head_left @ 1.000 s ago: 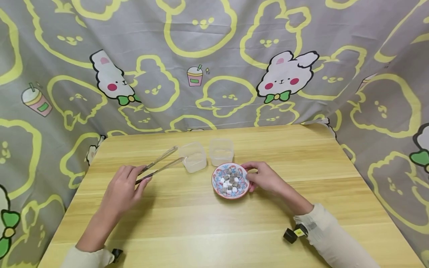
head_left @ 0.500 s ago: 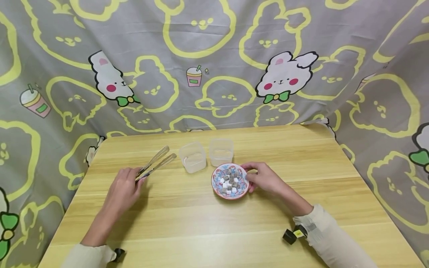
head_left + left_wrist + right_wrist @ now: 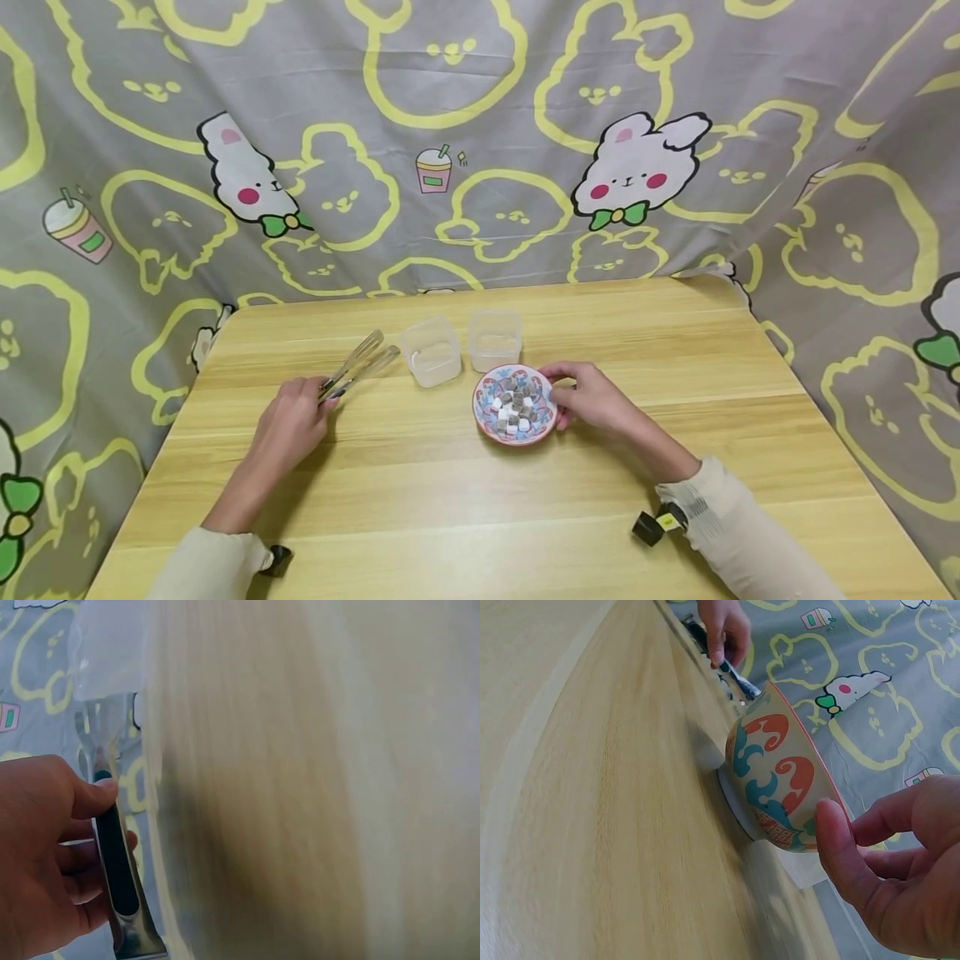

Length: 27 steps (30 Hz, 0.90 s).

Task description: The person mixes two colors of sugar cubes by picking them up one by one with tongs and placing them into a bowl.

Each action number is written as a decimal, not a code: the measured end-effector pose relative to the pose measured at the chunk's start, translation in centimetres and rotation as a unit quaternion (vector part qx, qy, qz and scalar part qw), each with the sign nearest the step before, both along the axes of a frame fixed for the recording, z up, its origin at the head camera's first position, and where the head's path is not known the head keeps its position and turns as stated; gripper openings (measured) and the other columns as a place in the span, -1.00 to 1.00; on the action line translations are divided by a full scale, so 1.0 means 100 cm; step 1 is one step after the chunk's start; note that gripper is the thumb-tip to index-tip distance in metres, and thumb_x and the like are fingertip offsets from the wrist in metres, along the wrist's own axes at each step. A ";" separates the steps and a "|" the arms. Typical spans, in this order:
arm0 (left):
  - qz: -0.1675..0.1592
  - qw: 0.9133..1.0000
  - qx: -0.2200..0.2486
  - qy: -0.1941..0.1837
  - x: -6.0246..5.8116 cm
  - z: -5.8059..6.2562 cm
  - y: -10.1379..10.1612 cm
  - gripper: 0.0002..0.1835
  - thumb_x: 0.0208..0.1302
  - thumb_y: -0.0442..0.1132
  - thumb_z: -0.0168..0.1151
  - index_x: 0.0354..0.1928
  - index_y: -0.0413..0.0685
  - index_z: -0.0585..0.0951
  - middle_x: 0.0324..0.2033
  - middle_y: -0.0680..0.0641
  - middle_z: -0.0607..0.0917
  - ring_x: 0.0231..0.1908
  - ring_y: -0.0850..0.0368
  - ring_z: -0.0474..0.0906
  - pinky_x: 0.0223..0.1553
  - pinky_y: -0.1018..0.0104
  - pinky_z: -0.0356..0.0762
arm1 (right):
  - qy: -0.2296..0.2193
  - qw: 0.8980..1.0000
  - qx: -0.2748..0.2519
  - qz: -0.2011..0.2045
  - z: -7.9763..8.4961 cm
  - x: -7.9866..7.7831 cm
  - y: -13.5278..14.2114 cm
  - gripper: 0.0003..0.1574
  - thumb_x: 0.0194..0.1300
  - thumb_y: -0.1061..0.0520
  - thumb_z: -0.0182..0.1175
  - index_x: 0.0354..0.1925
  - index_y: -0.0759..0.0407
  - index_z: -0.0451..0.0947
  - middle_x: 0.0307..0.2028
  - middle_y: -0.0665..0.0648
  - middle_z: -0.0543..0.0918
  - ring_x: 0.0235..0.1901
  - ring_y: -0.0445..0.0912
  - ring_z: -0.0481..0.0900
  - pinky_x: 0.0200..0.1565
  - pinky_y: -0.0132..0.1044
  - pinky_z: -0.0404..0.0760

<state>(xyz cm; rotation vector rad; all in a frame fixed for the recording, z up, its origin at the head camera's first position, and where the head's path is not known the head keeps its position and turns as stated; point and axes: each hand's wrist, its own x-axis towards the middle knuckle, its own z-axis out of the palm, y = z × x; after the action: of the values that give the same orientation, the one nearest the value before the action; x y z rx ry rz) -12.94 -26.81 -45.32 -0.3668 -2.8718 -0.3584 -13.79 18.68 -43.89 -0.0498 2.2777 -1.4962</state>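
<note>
My left hand [image 3: 291, 423] holds a pair of metal tongs [image 3: 118, 862] by its dark-inlaid handle, thumb on the near side. The two tong arms stand a little apart with nothing between their tips, pointing toward the left clear plastic container [image 3: 432, 371]. At the middle of the table is a small patterned bowl [image 3: 780, 776] with a red rim, holding several grey and white cubes [image 3: 514, 408]. My right hand [image 3: 592, 398] grips the bowl's right side, the thumb on its outer wall and fingers by the rim.
A second clear container [image 3: 495, 354] stands just behind the bowl, beside the first. All of it is on a wood-grain table [image 3: 450, 517]. A grey patterned curtain [image 3: 495, 150] hangs along the table's back and sides.
The tongs drew back left from the left container and their arms came closer together. My left hand then shifted slightly right and forward. The right hand and bowl stayed in place.
</note>
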 end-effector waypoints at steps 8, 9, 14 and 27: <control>0.001 0.998 -0.008 -0.058 -0.003 -0.001 0.001 -0.57 0.43 -0.24 0.28 0.13 -0.50 0.57 -0.09 -0.44 0.70 -0.04 -0.41 0.62 -0.06 -0.29 0.62 | 0.005 1.000 -0.007 0.003 0.000 0.000 -0.002 -0.44 0.41 0.34 0.13 0.36 0.33 0.47 0.25 0.42 0.56 -0.59 -0.08 0.67 -0.42 -0.09 0.75; 0.001 0.998 -0.009 -0.064 -0.003 -0.001 0.001 -0.58 0.43 -0.24 0.28 0.13 -0.50 0.57 -0.09 -0.44 0.70 -0.04 -0.41 0.62 -0.06 -0.28 0.62 | 0.006 1.000 -0.007 0.004 0.000 0.000 -0.002 -0.44 0.41 0.34 0.13 0.35 0.34 0.47 0.26 0.41 0.55 -0.58 -0.08 0.67 -0.42 -0.09 0.75; 0.004 0.997 -0.010 -0.077 -0.004 0.000 0.002 -0.58 0.40 -0.25 0.31 0.11 -0.50 0.58 -0.10 -0.43 0.70 -0.06 -0.38 0.63 -0.08 -0.26 0.62 | 0.006 1.000 -0.005 0.004 0.000 0.001 -0.002 -0.44 0.42 0.34 0.12 0.35 0.34 0.47 0.25 0.41 0.55 -0.58 -0.07 0.67 -0.42 -0.08 0.75; 0.002 0.997 -0.012 -0.075 -0.005 0.002 0.004 -0.54 0.37 -0.22 0.35 0.11 -0.51 0.57 -0.11 -0.44 0.69 -0.12 -0.37 0.67 -0.14 -0.23 0.64 | 0.006 1.000 -0.007 0.004 0.001 0.001 -0.001 -0.44 0.41 0.34 0.12 0.36 0.36 0.45 0.25 0.42 0.55 -0.58 -0.08 0.66 -0.42 -0.09 0.75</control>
<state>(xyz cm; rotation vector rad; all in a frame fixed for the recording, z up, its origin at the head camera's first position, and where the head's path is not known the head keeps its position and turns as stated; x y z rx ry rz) -13.49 -26.44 -45.15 -0.3515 -3.0257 -0.3673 -13.73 18.61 -43.81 -0.0729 2.2738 -1.5127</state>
